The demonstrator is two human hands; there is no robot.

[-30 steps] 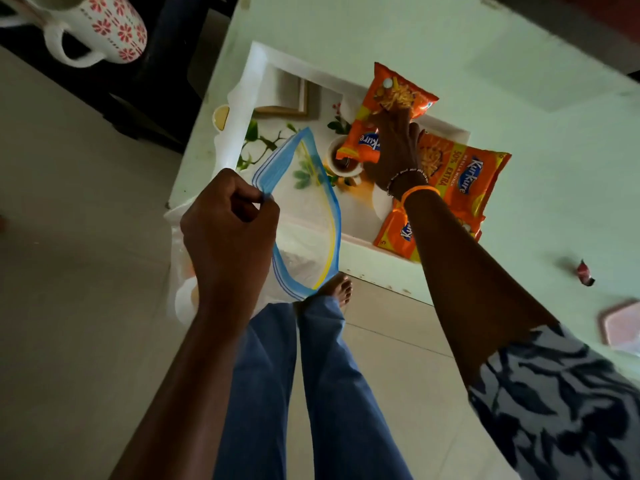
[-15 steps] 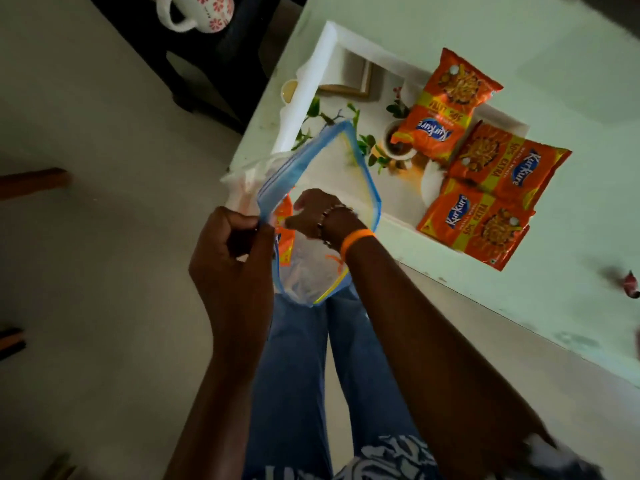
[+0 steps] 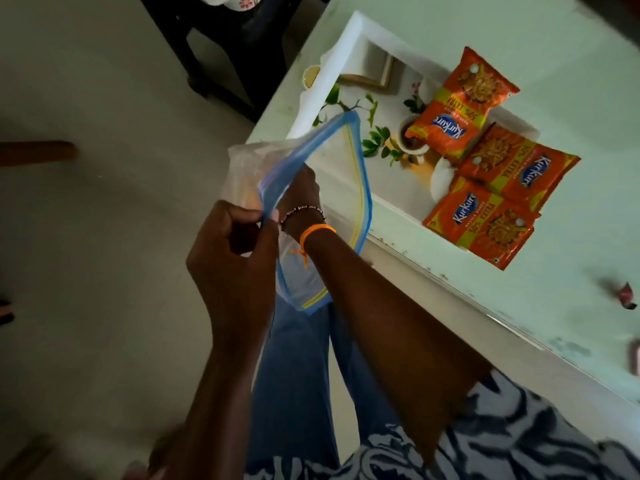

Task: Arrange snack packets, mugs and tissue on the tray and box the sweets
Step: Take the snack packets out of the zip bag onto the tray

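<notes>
Head view: nearest the viewer, the left hand (image 3: 239,258) pinches the blue zip rim of the clear plastic zip-lock bag (image 3: 322,216), fingers closed tight on that edge and holding the mouth open. The right hand (image 3: 300,199) is inside the bag to the wrist, so I cannot tell whether its fingers are curled on anything; a faint orange shape shows through the plastic at about 9 o'clock of the wrist. The step appears to be fetching another packet. To do it well, the left pinch should keep the mouth taut and wide while the right takes a packet by one corner and draws it straight out, so the seal does not snag it. Further off, toward 1 o'clock, the white floral-printed rectangular tray (image 3: 349,39) sits on the pale green table (image 3: 571,64) with three orange Kurkure snack packets (image 3: 491,157) lying overlapped along its right side, the nearest hanging over the rim. A wrapped sweet (image 3: 623,293) lies at 3 o'clock. Half a second ago the right hand was only entering the bag; now it is deeper. The packets are unchanged.
</notes>
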